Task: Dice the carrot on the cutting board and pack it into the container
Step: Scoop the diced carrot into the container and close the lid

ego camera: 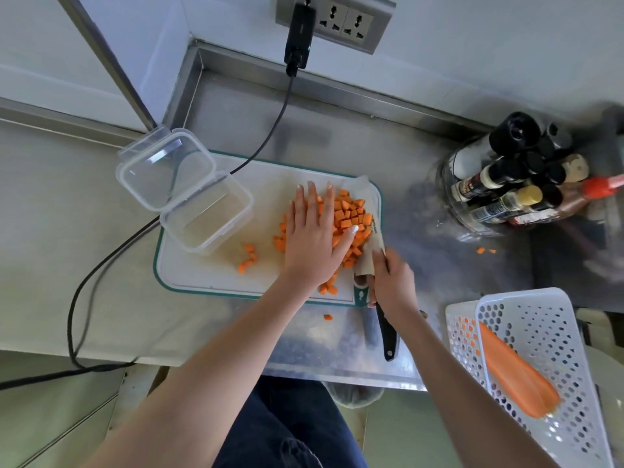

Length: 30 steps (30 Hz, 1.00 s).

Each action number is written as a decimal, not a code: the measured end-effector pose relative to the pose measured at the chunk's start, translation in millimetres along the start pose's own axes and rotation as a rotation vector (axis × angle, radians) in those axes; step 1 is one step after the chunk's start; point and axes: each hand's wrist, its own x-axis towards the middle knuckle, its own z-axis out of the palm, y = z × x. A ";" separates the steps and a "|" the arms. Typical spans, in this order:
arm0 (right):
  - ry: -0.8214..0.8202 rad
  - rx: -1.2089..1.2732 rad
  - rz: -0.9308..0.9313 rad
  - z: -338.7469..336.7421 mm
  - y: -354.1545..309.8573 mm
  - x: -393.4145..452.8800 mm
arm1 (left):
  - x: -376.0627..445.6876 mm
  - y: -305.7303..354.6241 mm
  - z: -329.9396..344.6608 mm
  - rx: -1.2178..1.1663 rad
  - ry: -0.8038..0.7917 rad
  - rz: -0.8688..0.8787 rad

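Note:
A heap of diced carrot (351, 216) lies on the white cutting board (202, 275) with a green rim. My left hand (312, 238) lies flat on the heap with straight fingers. My right hand (391, 278) grips the black handle of a knife (374, 241), whose wide pale blade stands against the right side of the heap. The clear container (206, 214) sits on the board's left end with nothing in it, its hinged lid (165, 168) open behind. A few dice (248, 258) lie apart on the board, one (327, 317) on the counter.
A white perforated basket (547, 339) at the right front holds a peeled carrot (513, 369). A rack of sauce bottles (516, 177) stands at the back right. A black cable (101, 265) runs from a wall socket plug (299, 35) across the counter's left side.

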 end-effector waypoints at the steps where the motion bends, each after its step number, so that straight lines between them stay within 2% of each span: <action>1: 0.000 0.003 -0.002 4.0 -1.5 -2.4 | 3.2 4.5 0.0 -0.001 -0.002 -0.019; 3: 0.011 0.020 0.008 13.7 -3.6 -7.9 | 7.8 11.2 0.2 0.005 -0.012 -0.021; 8: 0.094 0.072 0.018 32.2 -9.8 -16.4 | 11.3 24.2 7.0 0.006 0.000 0.146; 19: 0.165 0.088 -0.069 30.3 -17.8 -25.3 | 12.8 34.1 14.1 -0.233 0.226 0.080; 25: 0.213 0.141 -0.108 24.0 -33.0 -42.4 | 9.3 40.0 -11.9 -0.335 0.309 0.149; 30: 0.193 0.198 -0.168 43.6 -66.7 -66.2 | -0.1 13.7 -52.3 -0.321 0.420 0.180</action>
